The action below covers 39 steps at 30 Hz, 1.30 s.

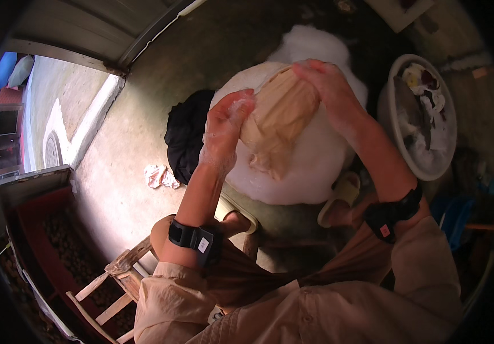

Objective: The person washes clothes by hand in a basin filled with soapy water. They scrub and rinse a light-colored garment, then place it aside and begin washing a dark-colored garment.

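A wet tan cloth [287,107] is stretched between my two hands, its lower part hanging bunched over white suds. My left hand [232,118], coated in foam, grips the left edge of the cloth. At its upper right edge, my right hand [322,79] holds it with bent fingers. Beneath them, a wide mound of white foam [307,176] spreads between my feet and hides whatever it rests in or on. More foam [315,43] lies just beyond my right hand.
Black cloth [186,133] lies left of the foam, near a small crumpled pale cloth [160,176] on the concrete floor. At right stands an oval white tub [395,129] holding wet items and suds. A wooden chair [122,266] is at lower left, a blue object [457,219] at right.
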Tool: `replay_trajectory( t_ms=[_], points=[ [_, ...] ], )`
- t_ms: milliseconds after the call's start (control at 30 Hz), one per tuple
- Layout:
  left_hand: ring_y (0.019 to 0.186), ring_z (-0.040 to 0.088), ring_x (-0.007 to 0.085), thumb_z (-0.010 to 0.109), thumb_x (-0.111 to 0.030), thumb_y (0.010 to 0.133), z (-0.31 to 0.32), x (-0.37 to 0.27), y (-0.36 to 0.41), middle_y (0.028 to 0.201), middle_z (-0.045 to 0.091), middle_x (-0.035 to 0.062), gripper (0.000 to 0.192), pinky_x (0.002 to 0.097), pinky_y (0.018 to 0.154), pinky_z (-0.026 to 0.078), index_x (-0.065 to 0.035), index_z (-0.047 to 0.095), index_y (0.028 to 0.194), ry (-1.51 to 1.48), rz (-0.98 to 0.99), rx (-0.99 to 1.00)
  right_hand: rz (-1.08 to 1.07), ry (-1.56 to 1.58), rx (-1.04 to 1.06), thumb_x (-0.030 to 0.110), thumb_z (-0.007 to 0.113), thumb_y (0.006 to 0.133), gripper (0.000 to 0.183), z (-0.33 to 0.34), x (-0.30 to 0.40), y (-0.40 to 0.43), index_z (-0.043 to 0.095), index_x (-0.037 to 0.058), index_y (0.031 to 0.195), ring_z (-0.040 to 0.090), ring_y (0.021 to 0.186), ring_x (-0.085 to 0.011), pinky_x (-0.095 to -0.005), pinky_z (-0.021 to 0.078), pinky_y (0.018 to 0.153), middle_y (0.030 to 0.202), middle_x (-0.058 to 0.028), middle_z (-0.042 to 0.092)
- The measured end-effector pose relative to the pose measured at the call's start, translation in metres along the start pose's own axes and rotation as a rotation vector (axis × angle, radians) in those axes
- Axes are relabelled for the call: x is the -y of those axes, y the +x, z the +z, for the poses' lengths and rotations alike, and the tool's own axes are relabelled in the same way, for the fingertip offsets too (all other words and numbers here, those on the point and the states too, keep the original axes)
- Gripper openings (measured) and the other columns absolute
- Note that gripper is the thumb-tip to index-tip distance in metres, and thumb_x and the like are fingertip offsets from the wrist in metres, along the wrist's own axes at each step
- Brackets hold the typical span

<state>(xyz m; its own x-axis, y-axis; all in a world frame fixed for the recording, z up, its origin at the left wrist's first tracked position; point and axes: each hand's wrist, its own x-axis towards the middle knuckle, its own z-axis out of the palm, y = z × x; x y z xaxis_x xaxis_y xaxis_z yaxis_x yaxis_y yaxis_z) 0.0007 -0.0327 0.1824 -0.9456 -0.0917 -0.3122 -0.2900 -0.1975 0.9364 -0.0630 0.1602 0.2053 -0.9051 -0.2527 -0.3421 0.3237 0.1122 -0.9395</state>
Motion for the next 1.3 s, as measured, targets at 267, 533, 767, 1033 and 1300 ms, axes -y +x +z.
replay_trajectory(
  t_ms=[267, 533, 767, 1033, 1300],
  points=[
    [0.105, 0.057, 0.0205, 0.052, -0.031, 0.094, -0.008, 0.003, 0.007, 0.117, 0.058, 0.0123, 0.037, 0.0293, 0.085, 0.045, -0.0043, 0.055, 0.119, 0.091, 0.027, 0.033, -0.112, 0.360, 0.110, 0.027, 0.059, 0.087, 0.023, 0.007, -0.005, 0.006, 0.057, 0.0045, 0.085, 0.054, 0.079, -0.0076, -0.0218, 0.0433, 0.071, 0.084, -0.0008, 0.060],
    [0.104, 0.056, 0.0217, 0.049, -0.038, 0.094, 0.027, 0.035, 0.020, 0.115, 0.058, 0.0076, 0.041, 0.0325, 0.090, 0.044, -0.0045, 0.054, 0.117, -0.127, -0.158, -0.092, -0.782, -0.486, -0.143, 0.024, 0.060, 0.085, 0.020, 0.069, -0.042, -0.011, 0.054, 0.0060, 0.080, 0.059, 0.064, -0.0303, -0.0386, 0.0474, 0.062, 0.072, -0.0116, 0.061],
    [0.097, 0.053, 0.0209, 0.053, -0.031, 0.087, 0.035, 0.053, 0.018, 0.099, 0.058, 0.0045, 0.037, 0.0321, 0.080, 0.045, -0.0065, 0.055, 0.115, 0.348, 0.232, -0.018, -0.590, -0.748, -0.328, 0.014, 0.052, 0.086, 0.013, 0.068, -0.047, -0.012, 0.060, 0.0039, 0.083, 0.061, 0.072, -0.0225, -0.0346, 0.0475, 0.067, 0.082, -0.0088, 0.064],
    [0.078, 0.055, 0.0185, 0.047, -0.025, 0.090, 0.040, 0.048, 0.017, 0.091, 0.062, 0.0077, 0.031, 0.0313, 0.071, 0.045, -0.0005, 0.058, 0.105, 0.694, 0.374, -0.064, -0.671, -0.773, -0.403, 0.019, 0.051, 0.086, 0.018, 0.064, -0.064, -0.005, 0.057, 0.0047, 0.077, 0.048, 0.060, -0.0171, -0.0334, 0.0444, 0.061, 0.068, -0.0051, 0.052],
    [0.077, 0.053, 0.0154, 0.044, -0.021, 0.090, 0.043, 0.024, 0.010, 0.083, 0.060, 0.0047, 0.028, 0.0278, 0.073, 0.044, 0.0008, 0.061, 0.095, 0.682, 0.244, -0.152, -0.373, -1.153, -0.165, 0.013, 0.058, 0.078, 0.009, 0.054, -0.054, 0.021, 0.061, 0.0064, 0.083, 0.056, 0.056, -0.0152, -0.0303, 0.0468, 0.051, 0.070, -0.0045, 0.057]
  ],
)
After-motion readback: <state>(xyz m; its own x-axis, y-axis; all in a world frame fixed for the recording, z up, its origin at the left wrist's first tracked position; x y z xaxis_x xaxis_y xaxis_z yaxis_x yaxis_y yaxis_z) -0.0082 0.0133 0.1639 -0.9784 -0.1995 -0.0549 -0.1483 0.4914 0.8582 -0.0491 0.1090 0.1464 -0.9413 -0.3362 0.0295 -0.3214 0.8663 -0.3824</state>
